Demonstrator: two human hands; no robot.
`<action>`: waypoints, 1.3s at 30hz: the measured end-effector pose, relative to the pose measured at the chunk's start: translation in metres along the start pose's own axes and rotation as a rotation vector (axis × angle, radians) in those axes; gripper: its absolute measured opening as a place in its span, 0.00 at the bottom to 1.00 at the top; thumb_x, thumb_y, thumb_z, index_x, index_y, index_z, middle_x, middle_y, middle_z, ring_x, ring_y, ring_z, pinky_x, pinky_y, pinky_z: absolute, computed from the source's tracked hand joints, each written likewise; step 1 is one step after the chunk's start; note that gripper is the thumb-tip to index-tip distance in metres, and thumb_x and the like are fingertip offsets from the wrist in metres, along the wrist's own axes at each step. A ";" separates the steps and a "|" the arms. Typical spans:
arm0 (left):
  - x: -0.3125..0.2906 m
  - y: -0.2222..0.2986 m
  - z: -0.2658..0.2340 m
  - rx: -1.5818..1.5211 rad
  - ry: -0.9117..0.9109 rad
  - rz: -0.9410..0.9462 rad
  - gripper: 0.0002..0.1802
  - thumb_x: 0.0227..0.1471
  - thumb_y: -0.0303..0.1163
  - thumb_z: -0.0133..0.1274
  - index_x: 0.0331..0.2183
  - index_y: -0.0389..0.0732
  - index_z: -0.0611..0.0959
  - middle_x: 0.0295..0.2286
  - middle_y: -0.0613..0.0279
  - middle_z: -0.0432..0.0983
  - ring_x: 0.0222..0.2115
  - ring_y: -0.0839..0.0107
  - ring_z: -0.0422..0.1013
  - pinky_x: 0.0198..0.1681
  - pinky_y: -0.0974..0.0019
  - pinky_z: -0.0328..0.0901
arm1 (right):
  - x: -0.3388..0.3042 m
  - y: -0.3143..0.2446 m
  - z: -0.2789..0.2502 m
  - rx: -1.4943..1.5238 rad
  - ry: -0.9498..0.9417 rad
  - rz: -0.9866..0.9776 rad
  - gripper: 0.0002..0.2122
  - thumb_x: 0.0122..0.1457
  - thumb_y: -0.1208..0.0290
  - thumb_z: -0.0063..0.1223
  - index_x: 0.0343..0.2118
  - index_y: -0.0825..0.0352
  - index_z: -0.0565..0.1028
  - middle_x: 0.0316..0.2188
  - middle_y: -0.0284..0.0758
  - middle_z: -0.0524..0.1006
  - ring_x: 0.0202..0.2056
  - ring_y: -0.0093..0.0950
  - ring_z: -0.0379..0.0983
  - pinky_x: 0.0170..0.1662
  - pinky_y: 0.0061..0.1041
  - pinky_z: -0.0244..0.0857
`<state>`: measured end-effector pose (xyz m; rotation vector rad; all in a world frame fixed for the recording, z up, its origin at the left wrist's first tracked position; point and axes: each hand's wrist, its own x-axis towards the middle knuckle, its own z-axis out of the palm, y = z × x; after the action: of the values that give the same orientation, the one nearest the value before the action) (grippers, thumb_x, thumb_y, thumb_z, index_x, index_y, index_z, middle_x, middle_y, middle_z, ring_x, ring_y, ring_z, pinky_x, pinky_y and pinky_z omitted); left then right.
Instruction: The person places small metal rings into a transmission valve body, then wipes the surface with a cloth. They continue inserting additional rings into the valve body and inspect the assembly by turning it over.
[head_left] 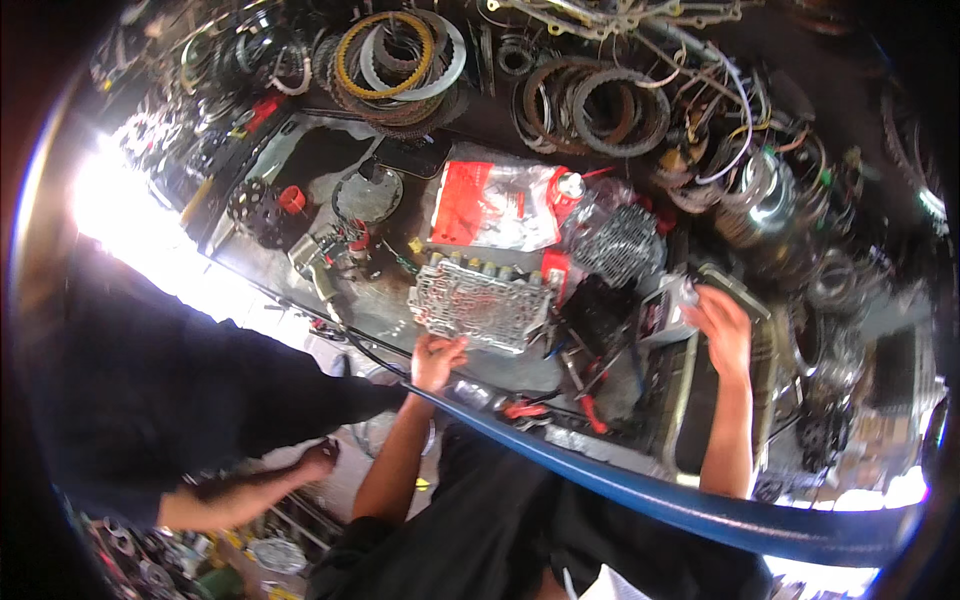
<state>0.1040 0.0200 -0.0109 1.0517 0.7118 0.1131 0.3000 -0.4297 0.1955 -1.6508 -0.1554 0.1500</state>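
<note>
A silver metal valve body with many channels lies flat on the workbench in front of me. My left hand is at its near left edge, thumb and fingers closed on the rim. To the right stands a small white box. My right hand is over the right side of that box, fingertips drawn together at its top. Something small and pale may be between those fingertips, too blurred to name. Behind the valve body lies a red and white plastic bag. A second channelled metal plate rests on clear plastic beside it.
An air-powered tool with a hose lies at the left. Toothed rings are piled at the back. Red-handled pliers lie near the front edge, where a blue bar crosses. Another person stands close at my left.
</note>
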 end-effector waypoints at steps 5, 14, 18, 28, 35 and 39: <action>-0.004 -0.013 0.035 0.098 0.214 0.068 0.35 0.48 0.38 0.76 0.45 0.31 0.70 0.30 0.56 0.81 0.24 0.69 0.78 0.27 0.65 0.75 | -0.058 0.106 -0.307 -0.510 0.104 0.129 0.09 0.67 0.64 0.54 0.37 0.63 0.80 0.20 0.32 0.75 0.18 0.25 0.71 0.24 0.28 0.68; -0.020 -0.029 0.065 0.403 0.481 0.154 0.54 0.41 0.60 0.74 0.53 0.22 0.75 0.48 0.36 0.80 0.47 0.53 0.78 0.51 0.52 0.73 | 0.004 0.228 -0.373 -1.519 -0.298 0.253 0.09 0.59 0.71 0.53 0.37 0.68 0.81 0.30 0.41 0.82 0.31 0.39 0.81 0.33 0.43 0.74; -0.032 -0.067 0.075 0.583 0.715 0.330 0.59 0.43 0.56 0.75 0.61 0.22 0.68 0.50 0.36 0.79 0.40 0.63 0.80 0.40 0.60 0.76 | -0.001 0.223 -0.327 -1.635 -0.190 -0.039 0.09 0.55 0.74 0.54 0.37 0.72 0.80 0.30 0.48 0.83 0.32 0.48 0.82 0.36 0.45 0.76; -0.126 -0.101 0.040 -0.371 0.240 0.310 0.23 0.56 0.23 0.67 0.48 0.37 0.71 0.30 0.60 0.78 0.23 0.70 0.77 0.25 0.70 0.73 | -0.039 0.200 -0.288 -1.315 -0.048 0.075 0.12 0.52 0.76 0.53 0.39 0.68 0.83 0.37 0.54 0.83 0.43 0.52 0.81 0.51 0.49 0.74; -0.123 -0.073 0.060 -0.073 0.349 0.246 0.29 0.56 0.25 0.65 0.55 0.34 0.70 0.39 0.56 0.79 0.31 0.64 0.79 0.35 0.63 0.76 | -0.044 0.193 -0.261 -1.203 0.112 -0.040 0.11 0.53 0.73 0.56 0.38 0.63 0.86 0.35 0.52 0.83 0.41 0.51 0.82 0.47 0.47 0.77; -0.112 -0.065 0.072 0.041 0.295 0.246 0.33 0.57 0.27 0.65 0.59 0.31 0.68 0.42 0.56 0.75 0.36 0.64 0.78 0.37 0.64 0.75 | -0.043 0.185 -0.248 -1.222 0.113 0.035 0.11 0.52 0.73 0.58 0.37 0.63 0.86 0.33 0.51 0.83 0.39 0.51 0.83 0.46 0.44 0.78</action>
<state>0.0443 -0.1136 0.0111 1.1719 0.8501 0.4756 0.3071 -0.6961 0.0325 -2.8730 -0.1361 -0.0376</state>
